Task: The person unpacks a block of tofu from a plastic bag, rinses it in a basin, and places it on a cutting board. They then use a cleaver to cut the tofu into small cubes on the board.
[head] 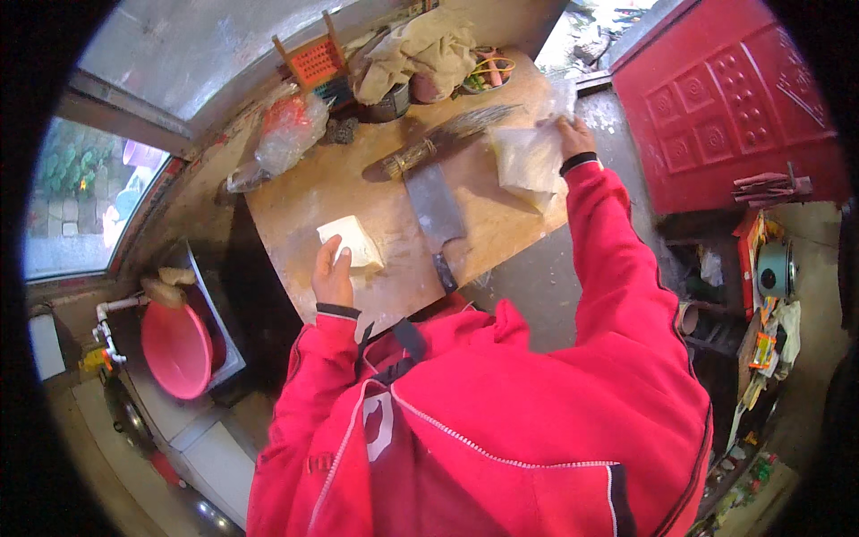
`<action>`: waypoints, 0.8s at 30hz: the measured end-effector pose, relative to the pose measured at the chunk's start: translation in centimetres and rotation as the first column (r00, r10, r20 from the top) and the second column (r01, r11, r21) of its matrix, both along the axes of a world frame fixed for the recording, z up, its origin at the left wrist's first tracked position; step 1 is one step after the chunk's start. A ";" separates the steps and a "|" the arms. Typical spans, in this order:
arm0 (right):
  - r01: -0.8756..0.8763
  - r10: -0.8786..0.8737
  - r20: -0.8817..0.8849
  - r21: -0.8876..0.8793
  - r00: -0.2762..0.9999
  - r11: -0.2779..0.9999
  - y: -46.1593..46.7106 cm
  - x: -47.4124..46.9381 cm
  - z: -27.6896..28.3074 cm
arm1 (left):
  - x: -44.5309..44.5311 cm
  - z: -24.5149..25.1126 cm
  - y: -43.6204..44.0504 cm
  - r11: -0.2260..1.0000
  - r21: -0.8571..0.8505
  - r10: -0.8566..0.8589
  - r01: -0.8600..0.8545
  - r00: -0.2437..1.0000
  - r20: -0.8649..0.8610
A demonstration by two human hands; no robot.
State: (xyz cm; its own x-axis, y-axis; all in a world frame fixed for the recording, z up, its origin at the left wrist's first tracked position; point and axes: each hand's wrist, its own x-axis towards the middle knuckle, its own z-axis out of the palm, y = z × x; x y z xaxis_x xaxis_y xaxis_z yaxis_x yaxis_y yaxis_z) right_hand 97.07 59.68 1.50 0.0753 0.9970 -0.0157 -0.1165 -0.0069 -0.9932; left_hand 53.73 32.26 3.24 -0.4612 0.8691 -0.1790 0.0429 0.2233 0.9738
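Note:
My left hand (333,275) is at the left part of a wooden board (295,208), its fingers against the near left side of a white block (354,243) that looks like tofu. A cleaver (434,208) lies flat in the middle of the board, its dark handle toward me. At the right edge, my right hand (576,137) grips the top of a translucent plastic bag (527,161); the bag's lower part rests on or just over the board. Whether the bag holds anything is hard to tell.
A bundled straw brush (443,143) lies beyond the cleaver. Along the back stand a cloth-covered pot (389,104), a bowl of vegetables (488,79), an orange plastic basket (318,62) and a filled plastic bag (290,134). A pink basin (176,350) is at left, a red door (725,107) at right.

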 end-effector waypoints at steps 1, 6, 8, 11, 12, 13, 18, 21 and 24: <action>0.004 -0.005 -0.030 -0.013 1.000 1.000 -0.3 0.5 0.6 | -0.1 -0.2 0.2 1.000 0.005 0.018 -0.018 0.999 -0.049; 0.200 -0.201 0.070 0.019 0.977 0.980 -1.4 1.0 0.2 | -2.3 -1.4 1.3 0.994 0.026 0.110 -0.108 0.992 -0.069; 0.205 -0.207 0.100 0.032 0.973 0.978 -2.0 1.4 0.4 | -2.8 -2.5 1.0 0.990 0.045 0.134 -0.134 0.991 -0.010; 0.166 -0.165 0.021 -0.051 0.986 0.985 -3.0 1.1 2.7 | -2.6 -1.8 0.7 0.991 0.051 0.120 -0.121 0.993 0.020; 0.171 -0.169 0.052 -0.030 0.984 0.985 -3.1 1.1 3.2 | -2.5 -1.7 0.6 0.993 0.050 0.105 -0.106 0.994 0.022; 0.173 -0.172 0.083 -0.010 0.982 0.985 -3.0 1.1 3.7 | -2.6 -1.8 0.5 0.994 0.050 0.102 -0.102 0.995 0.008; 0.187 -0.176 0.213 -0.033 0.961 0.982 -1.6 1.5 3.8 | -3.8 -2.9 0.0 0.988 0.009 0.152 -0.152 0.988 0.003; 0.195 -0.173 0.216 -0.082 0.961 0.977 -0.1 1.8 2.5 | -4.6 -3.3 -0.2 0.985 -0.017 0.171 -0.171 0.985 -0.010; 0.181 -0.130 0.320 -0.133 0.939 0.975 0.4 0.3 2.0 | -5.1 -2.8 -0.5 0.984 -0.062 0.164 -0.165 0.986 -0.030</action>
